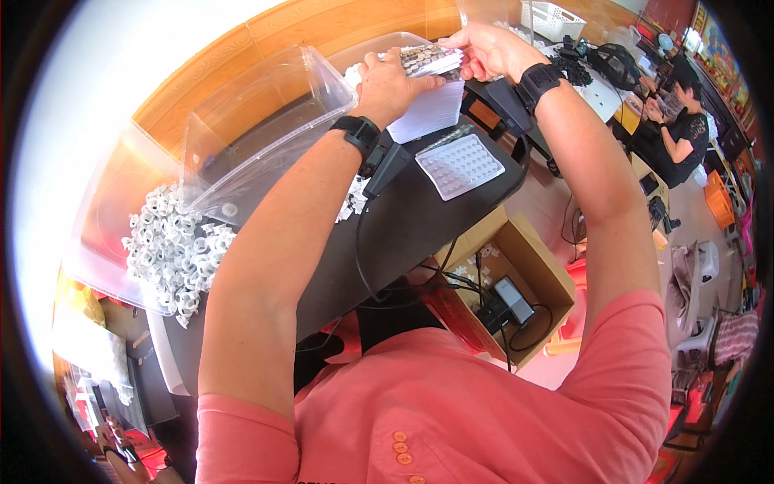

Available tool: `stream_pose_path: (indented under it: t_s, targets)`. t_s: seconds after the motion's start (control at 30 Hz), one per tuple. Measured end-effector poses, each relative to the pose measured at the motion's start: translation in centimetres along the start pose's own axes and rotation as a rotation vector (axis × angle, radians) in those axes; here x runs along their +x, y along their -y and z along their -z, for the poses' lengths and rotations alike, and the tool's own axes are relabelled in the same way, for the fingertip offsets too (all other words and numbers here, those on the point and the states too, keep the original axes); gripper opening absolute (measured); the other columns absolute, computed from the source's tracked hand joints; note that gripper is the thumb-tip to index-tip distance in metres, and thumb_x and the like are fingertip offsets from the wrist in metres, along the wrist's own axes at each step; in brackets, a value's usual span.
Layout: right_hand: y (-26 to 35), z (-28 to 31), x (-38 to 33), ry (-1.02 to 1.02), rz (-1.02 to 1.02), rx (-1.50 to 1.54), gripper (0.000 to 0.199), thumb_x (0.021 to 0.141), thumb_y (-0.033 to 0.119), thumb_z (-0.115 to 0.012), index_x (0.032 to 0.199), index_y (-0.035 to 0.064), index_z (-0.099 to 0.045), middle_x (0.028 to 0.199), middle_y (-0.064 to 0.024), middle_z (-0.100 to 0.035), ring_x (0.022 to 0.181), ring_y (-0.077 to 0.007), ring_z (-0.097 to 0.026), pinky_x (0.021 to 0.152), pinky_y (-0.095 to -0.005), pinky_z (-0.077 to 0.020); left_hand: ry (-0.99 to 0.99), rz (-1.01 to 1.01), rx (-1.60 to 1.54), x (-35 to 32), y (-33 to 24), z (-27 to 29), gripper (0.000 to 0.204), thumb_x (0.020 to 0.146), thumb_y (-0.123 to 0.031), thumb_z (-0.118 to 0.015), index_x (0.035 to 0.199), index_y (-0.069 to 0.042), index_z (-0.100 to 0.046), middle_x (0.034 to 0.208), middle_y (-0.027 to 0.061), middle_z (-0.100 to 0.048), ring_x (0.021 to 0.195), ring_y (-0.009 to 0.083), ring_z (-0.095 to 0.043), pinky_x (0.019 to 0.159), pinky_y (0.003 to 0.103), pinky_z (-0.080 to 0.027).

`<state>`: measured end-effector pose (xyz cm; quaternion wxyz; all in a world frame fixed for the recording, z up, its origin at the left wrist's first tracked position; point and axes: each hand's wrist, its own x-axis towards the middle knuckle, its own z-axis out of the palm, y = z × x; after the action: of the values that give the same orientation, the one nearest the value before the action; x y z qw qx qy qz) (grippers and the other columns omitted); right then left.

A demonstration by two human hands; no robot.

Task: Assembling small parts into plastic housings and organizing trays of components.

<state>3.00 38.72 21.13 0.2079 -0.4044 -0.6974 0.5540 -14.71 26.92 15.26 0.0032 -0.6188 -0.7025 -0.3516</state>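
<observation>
At the far side of the dark table (347, 262), my left hand (389, 87) and my right hand (493, 53) grip a thin stack of sheets (427, 58) from both sides. Rows of small round pieces show on its top; what they are is too small to tell. Thumb and fingers are closed on its edges. Just below my hands stands a tall white stack (427, 114) that looks like paper or card. Nearer to me, a pale sheet with rows of round bumps (461, 165) lies flat, and another strip (445, 139) is partly under its far edge.
White plastic ring-like parts (179, 250) are heaped at the left beside clear plastic bins (266, 121). A cardboard box (556, 302) with cables and a black device stands below the table's right edge. A white basket (552, 20) is at the back. Another person (681, 129) sits at the right.
</observation>
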Motion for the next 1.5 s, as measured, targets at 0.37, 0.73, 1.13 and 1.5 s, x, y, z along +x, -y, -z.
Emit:
stream_pose_path:
  t_s: [0.37, 0.73, 1.13, 1.5]
  targets:
    - [0.6, -1.1, -0.6, -0.131, -0.007, 0.009, 0.032, 0.092, 0.025, -0.069, 0.102, -0.0057, -0.068, 0.073, -0.0135, -0.068, 0.044, -0.0103, -0.057, 0.03, -0.0159, -0.0358, -0.019, -0.021, 0.047, -0.1, 0.0, -0.1, 0.094, 0.071, -0.061, -0.08, 0.142, -0.007, -0.052, 0.129, 0.0324, -0.05, 0.127, 0.0491, -0.045, 0.104, 0.053, -0.043]
    - [-0.1, -0.7, 1.1, -0.09, 0.002, 0.125, 0.027, 0.09, 0.019, -0.07, 0.102, -0.0051, -0.067, 0.077, -0.0141, -0.07, 0.043, -0.013, -0.057, 0.031, -0.0183, -0.04, 0.015, -0.006, 0.06, -0.3, -0.4, 0.3, 0.099, 0.071, -0.066, -0.079, 0.144, -0.006, -0.049, 0.131, 0.0318, -0.05, 0.128, 0.0501, -0.044, 0.103, 0.056, -0.043]
    - [-0.2, -0.9, 1.9, 0.01, 0.033, 0.195, 0.022, 0.09, 0.012, -0.066, 0.099, -0.0079, -0.066, 0.081, -0.0184, -0.072, 0.05, -0.0193, -0.065, 0.034, -0.0208, -0.0423, -0.003, -0.009, 0.111, -0.1, -0.2, 0.2, 0.107, 0.07, -0.075, -0.074, 0.148, -0.008, -0.044, 0.138, 0.0284, -0.048, 0.133, 0.046, -0.042, 0.107, 0.057, -0.038]
    - [-1.3, -1.5, 1.4, -0.043, 0.098, 0.242, 0.02, 0.091, 0.005, -0.063, 0.099, -0.0135, -0.064, 0.078, -0.0236, -0.068, 0.053, -0.0231, -0.065, 0.033, -0.0229, -0.0397, -0.015, -0.006, 0.169, -0.1, -0.1, 0.4, 0.103, 0.069, -0.073, -0.075, 0.144, -0.007, -0.05, 0.138, 0.0266, -0.05, 0.134, 0.0437, -0.041, 0.109, 0.055, -0.036]
